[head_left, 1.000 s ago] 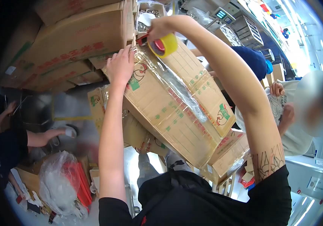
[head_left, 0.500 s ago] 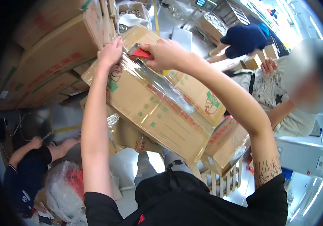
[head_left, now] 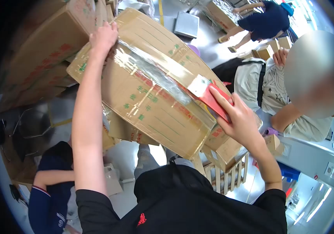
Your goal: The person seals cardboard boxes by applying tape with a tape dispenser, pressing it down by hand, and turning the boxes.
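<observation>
Stacked cartons (head_left: 46, 50), far left. Co-worker in dark top (head_left: 56, 191), lower left. Left hand (head_left: 104, 38) on the upper-left part of the big carton (head_left: 151, 117), fingers bent; can't tell if its grip has hold of an edge. Big carton mid-view, slanting down to the right, in front of the wearer. Shiny clear tape (head_left: 153, 78) lengthwise along its top. Red tape dispenser (head_left: 216, 102) over its right part, right hand's (head_left: 240, 121) grip closed around it. Co-worker in light shirt (head_left: 267, 87), far right.
</observation>
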